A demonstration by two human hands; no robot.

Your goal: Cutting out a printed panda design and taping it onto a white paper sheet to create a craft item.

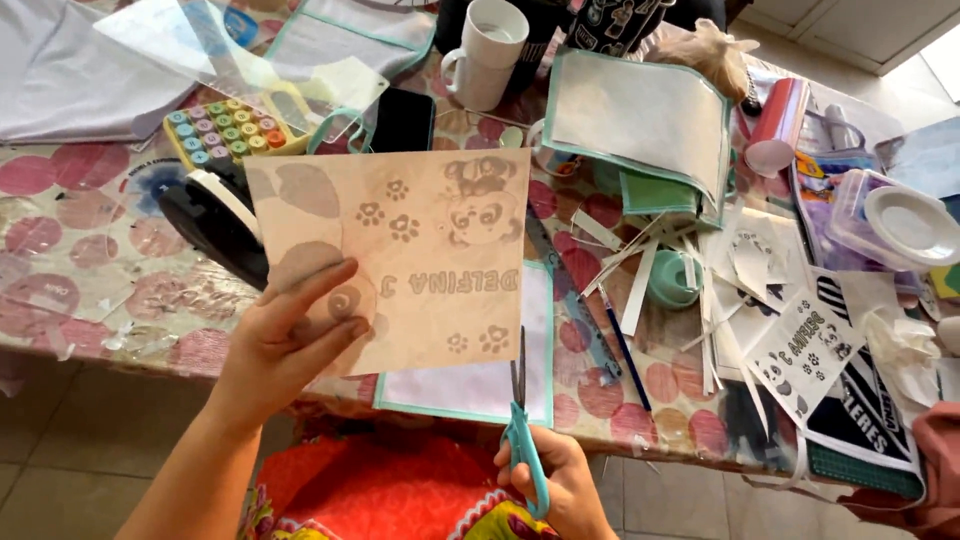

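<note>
Nearest me, my right hand (562,478) grips teal scissors (522,440), blades at the lower edge of a tan printed sheet (400,260) pinched by my left hand (285,335). Beyond, I see a table (70,250) with pink-dotted cloth, paper strips (650,270), white mug (485,52); tiled floor (90,440) below.

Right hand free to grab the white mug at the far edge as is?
Probably not. The right hand is closed around the teal scissors, blades at the printed sheet that the left hand holds up. That sheet hangs between the hand and the white mug across the table.
</note>
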